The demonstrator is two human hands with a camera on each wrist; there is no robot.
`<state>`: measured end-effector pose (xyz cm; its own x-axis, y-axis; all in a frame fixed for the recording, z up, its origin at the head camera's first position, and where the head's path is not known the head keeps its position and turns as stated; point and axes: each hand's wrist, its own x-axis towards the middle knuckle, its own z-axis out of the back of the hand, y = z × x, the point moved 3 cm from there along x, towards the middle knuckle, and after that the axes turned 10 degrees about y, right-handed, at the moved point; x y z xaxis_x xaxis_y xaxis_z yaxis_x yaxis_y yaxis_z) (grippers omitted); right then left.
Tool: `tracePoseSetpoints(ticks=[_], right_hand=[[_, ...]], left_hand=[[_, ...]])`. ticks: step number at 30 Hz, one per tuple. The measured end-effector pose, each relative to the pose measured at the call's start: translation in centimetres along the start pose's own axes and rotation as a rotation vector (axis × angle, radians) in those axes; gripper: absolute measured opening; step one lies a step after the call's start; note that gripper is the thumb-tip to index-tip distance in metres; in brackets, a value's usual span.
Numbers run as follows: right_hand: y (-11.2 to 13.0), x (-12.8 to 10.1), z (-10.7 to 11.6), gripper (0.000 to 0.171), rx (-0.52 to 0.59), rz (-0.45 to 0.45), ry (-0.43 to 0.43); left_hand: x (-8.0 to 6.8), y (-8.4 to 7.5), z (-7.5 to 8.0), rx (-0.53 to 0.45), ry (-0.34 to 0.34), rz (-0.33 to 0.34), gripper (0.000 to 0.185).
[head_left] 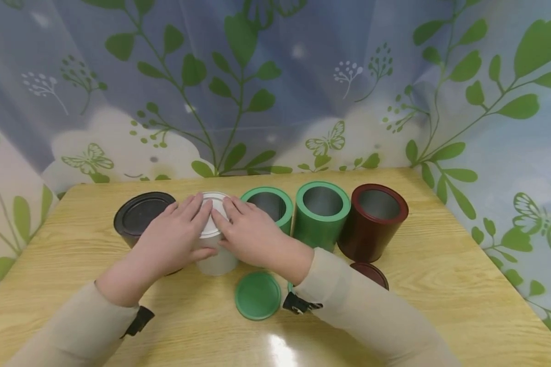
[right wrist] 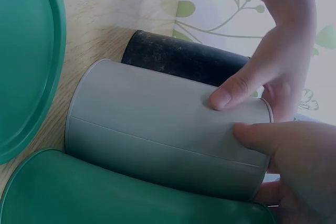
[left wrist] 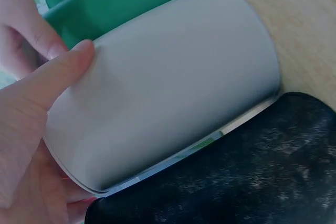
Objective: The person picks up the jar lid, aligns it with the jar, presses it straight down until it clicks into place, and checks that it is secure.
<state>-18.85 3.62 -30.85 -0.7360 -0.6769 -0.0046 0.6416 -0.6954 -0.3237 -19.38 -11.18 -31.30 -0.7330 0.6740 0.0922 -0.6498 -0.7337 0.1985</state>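
A white can (head_left: 218, 261) stands on the wooden table (head_left: 441, 265), second from the left in a row of cans. My left hand (head_left: 176, 232) and right hand (head_left: 248, 229) both lie on its white lid (head_left: 211, 216), fingers straight and flat across the top. In the right wrist view both thumbs press against the white can's side (right wrist: 157, 129): the left hand's thumb (right wrist: 231, 93) from above and the right thumb (right wrist: 278, 142) beside it. In the left wrist view the left thumb (left wrist: 58, 77) rests on the can's wall (left wrist: 173, 87).
A lidded black can (head_left: 135, 216) stands left of the white one. To the right stand two lidless green cans (head_left: 271, 204) (head_left: 322, 211) and a lidless dark red can (head_left: 374, 221). A green lid (head_left: 258, 294) and a dark red lid (head_left: 372, 272) lie in front.
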Motion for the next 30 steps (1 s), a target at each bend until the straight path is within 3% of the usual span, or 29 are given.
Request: tracePoseSetpoints(ticks=[5, 10, 17, 23, 30], right_hand=[[0.0, 0.0, -0.1, 0.063, -0.008, -0.022, -0.017], [0.1, 0.5, -0.3, 0.076, -0.02, -0.068, 0.045], [-0.1, 1.1, -0.3, 0.076, -0.03, -0.069, 0.093], [0.0, 1.3, -0.1, 0.076, -0.015, -0.078, 0.146], [0.1, 1.4, 0.0, 0.077, -0.017, -0.095, 0.171]], left_hand=[[0.5, -0.4, 0.6, 0.058, -0.051, -0.02, 0.089], [0.7, -0.8, 0.5, 0.114, -0.026, -0.008, 0.09], [0.5, -0.5, 0.2, 0.11, -0.009, 0.012, 0.092], [-0.2, -0.4, -0.2, 0.071, -0.055, 0.052, 0.09], [-1.2, -0.5, -0.2, -0.007, -0.171, 0.097, 0.081]])
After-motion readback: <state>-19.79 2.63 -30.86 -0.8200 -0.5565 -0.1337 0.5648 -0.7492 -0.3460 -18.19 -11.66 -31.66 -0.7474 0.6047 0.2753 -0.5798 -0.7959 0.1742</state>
